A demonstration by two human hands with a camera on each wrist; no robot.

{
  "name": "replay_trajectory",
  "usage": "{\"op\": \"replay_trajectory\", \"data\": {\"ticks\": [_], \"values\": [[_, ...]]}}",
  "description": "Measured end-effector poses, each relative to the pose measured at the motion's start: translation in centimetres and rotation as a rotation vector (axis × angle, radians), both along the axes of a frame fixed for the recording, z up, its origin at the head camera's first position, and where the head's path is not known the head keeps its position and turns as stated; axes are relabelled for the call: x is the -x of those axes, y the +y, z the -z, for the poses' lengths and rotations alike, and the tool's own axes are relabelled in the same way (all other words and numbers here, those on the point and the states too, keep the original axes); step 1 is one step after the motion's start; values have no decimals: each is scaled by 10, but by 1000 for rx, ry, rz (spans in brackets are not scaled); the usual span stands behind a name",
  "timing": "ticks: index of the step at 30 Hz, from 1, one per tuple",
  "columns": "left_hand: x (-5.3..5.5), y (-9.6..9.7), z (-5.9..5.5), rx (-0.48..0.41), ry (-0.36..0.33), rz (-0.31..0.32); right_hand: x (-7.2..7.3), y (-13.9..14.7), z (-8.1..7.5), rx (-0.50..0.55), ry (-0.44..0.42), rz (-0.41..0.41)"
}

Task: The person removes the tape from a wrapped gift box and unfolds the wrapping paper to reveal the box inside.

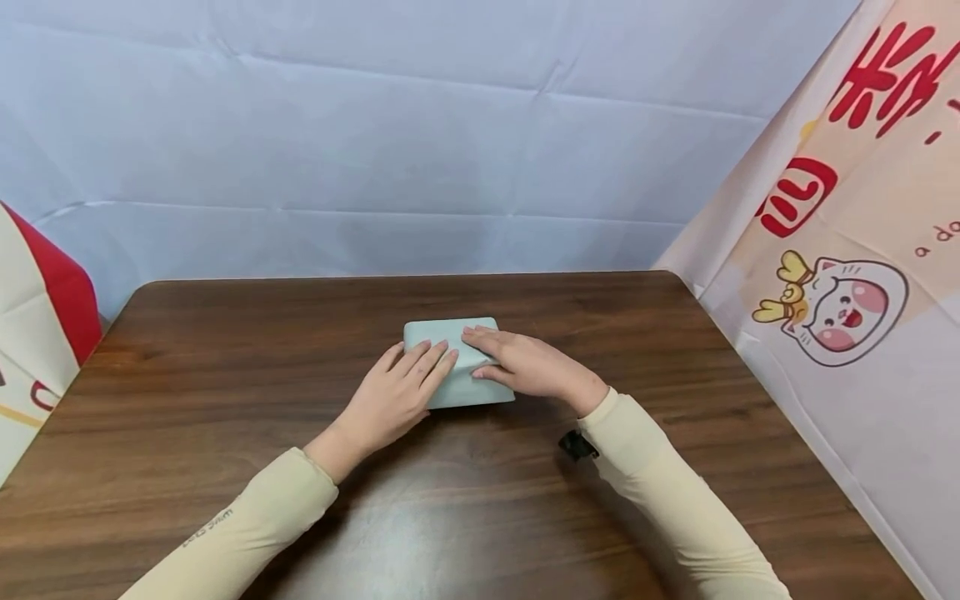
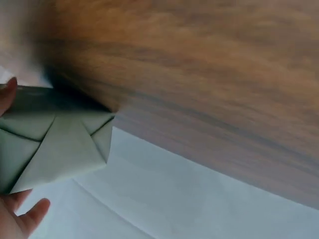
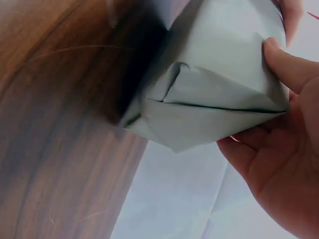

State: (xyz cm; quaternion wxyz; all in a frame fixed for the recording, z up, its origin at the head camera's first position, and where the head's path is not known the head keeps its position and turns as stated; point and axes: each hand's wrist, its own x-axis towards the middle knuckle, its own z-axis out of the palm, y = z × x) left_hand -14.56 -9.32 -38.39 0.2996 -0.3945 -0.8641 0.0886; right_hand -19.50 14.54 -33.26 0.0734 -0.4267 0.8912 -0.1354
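Note:
A small pale green box-shaped parcel [image 1: 467,390], wrapped in paper, lies on the brown wooden table near its middle. My left hand [image 1: 390,396] rests over the parcel's left side, its nearly straight fingers across the top. From the right, my right hand [image 1: 536,367] lays its extended fingers on the top, with the thumb nearer me. Triangular folded flaps close one end of the parcel [image 2: 65,154] in the left wrist view. In the right wrist view, the other end [image 3: 214,107] has a crease standing slightly open, and the thumb touches the paper above it.
The wooden table [image 1: 225,375] has rounded far corners. Behind it hangs a creased pale cloth [image 1: 375,142]. A printed banner with red characters and a cartoon face [image 1: 847,308] hangs at the right. A small black object [image 1: 577,446] sits under the right cuff.

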Motion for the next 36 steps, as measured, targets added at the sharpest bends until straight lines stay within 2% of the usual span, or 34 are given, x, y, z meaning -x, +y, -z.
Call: {"op": "replay_trajectory", "data": {"ticks": [2,5,9,13,16,19,23,26,29,31,36], "values": [[1,1,-1,-39,0,12,-1,0,-3,5,-14,15],[3,0,-5,-105,-71,47,-3,0,-5,39,35,33],[8,-4,-13,-166,-186,95,-10,1,-2,130,245,-3],[11,-10,-18,-196,-241,111,-16,1,3,204,448,-75],[11,-13,-19,-227,-270,116,-19,2,8,208,511,-105],[11,-16,-20,-270,-297,135,-22,3,11,189,535,-110],[12,-19,-20,-313,-314,179,-21,2,13,169,553,-101],[13,-21,-21,-331,-311,206,-19,1,11,195,533,-98],[14,-24,-25,-355,-316,230,-17,1,7,244,458,-93],[13,-26,-27,-390,-344,241,-16,1,4,279,389,-78],[11,-30,-29,-520,-484,250,-15,2,0,357,226,-20]]}}
